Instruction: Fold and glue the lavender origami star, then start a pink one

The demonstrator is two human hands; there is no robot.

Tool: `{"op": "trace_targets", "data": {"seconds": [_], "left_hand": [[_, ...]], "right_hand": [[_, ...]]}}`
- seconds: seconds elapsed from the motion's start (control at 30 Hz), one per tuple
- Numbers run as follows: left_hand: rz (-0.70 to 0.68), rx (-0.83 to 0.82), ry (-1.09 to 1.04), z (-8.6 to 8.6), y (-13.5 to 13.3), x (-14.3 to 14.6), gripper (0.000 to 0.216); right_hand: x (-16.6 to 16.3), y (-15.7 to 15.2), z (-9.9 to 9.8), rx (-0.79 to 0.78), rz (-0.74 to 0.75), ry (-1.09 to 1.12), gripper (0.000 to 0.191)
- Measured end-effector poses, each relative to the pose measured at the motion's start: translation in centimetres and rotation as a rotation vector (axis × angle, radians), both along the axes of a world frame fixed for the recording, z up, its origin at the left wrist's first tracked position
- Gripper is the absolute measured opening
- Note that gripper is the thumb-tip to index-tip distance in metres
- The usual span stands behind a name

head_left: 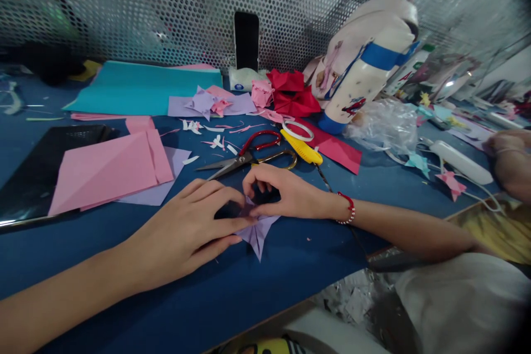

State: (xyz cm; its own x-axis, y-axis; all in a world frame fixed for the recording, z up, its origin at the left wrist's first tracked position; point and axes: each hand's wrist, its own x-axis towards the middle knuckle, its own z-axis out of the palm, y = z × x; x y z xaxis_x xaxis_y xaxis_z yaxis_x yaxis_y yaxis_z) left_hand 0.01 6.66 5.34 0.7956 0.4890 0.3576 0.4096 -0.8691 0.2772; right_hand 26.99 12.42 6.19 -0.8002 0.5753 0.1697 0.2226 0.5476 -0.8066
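Paper (258,235), lilac and folded into points, lies on the blue tabletop (174,310) in front of you, partly covered by your fingers. It sits just right of your left hand's (193,227) fingertips and on your side of your right hand's (294,193) thumb. The long axis of what shows runs away from you, one sharp point aimed at your body. Neither hand is nearer; both touch it. Your left index finger and thumb stand a little apart at its left edge, and your right thumb rests on top with the index finger curled over. I cannot tell whether either pair pinches it.

Beyond your fingers you have one pair of scissors (244,157), blades spread, and one yellow tool (305,149) beside it. Past the scraps, one lilac star (202,102) and one small pink star (221,105) lie together. To your right, count one bottle (357,88), one cyan star (418,163), a second pink star (451,184) and another person's hand (513,160). One phone (246,41) stands upright at the back.
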Motion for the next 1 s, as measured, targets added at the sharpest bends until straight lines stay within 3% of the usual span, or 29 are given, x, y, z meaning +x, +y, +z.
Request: {"op": "trace_targets", "data": {"seconds": [0.4,0.73,1.0], "left_hand": [[0.008,0.009,-0.02,-0.2,0.1,0.0,0.033],[0.001,-0.006,-0.027,-0.1,0.0,0.0,0.028],[0.011,0.004,-0.033,-0.1,-0.1,-0.1,0.029]], "right_hand": [[-0.5,0.4,0.6,-0.043,-0.018,-0.174,0.022],[-1.0,0.6,2.1,0.206,0.061,-0.426,0.019],[-1.4,0.5,2.1,0.302,0.056,-0.517,0.016]]}}
